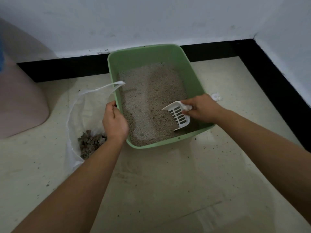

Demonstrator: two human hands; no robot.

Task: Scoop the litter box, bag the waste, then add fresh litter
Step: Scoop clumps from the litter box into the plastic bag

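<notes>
A green litter box sits on the floor against the wall, filled with grey litter. My right hand grips the handle of a white slotted scoop, whose blade is dug into the litter at the box's near right corner. My left hand grips the box's left rim. Left of the box lies an open clear plastic bag with a pile of dark waste clumps in it; one bag handle drapes over the box rim.
A pink rounded container stands at the far left. A small white round object lies on the floor right of the box. A black baseboard runs along the walls and corner. Litter grains are scattered on the cream floor.
</notes>
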